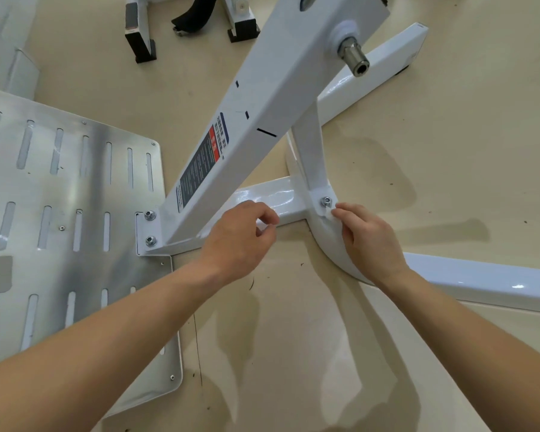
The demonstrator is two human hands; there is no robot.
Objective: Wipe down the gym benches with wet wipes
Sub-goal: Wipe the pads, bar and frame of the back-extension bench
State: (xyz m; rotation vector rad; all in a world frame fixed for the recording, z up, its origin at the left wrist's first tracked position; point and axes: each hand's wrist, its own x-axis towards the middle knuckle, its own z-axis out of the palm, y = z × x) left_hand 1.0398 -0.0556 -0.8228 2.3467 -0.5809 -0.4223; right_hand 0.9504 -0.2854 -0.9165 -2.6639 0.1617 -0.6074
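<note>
Two bare forearms reached in from the near edge of the floor [449, 157], the left forearm [122, 338] crossing the near corner of a slotted metal footplate [60, 198]. The right hand [371, 241] lay over the curved base tube [326, 241] of the bench's white frame. Its fingers [345, 210] were curled and pinched a small white wet wipe [328, 212]. The wipe was pressed onto the bracket at the foot of the short upright post [312, 145], just beside and below a bolt [326, 201], with only a crumpled bit showing past the fingertips.

The left hand [240, 238] hovered at the near edge of the glossy crossbar [278, 194], well apart from the wipe. Its fingers were curled in toward the thumb. Whether they held anything could not be told, since the white between them might have been the bar itself.

Above both hands a long slanted beam [262, 104] rose from the footplate's far corner, fixed there by two bolts [149, 228], and carried a dark warning label [200, 163]. A steel peg [354, 59] jutted from the beam's side.
</note>
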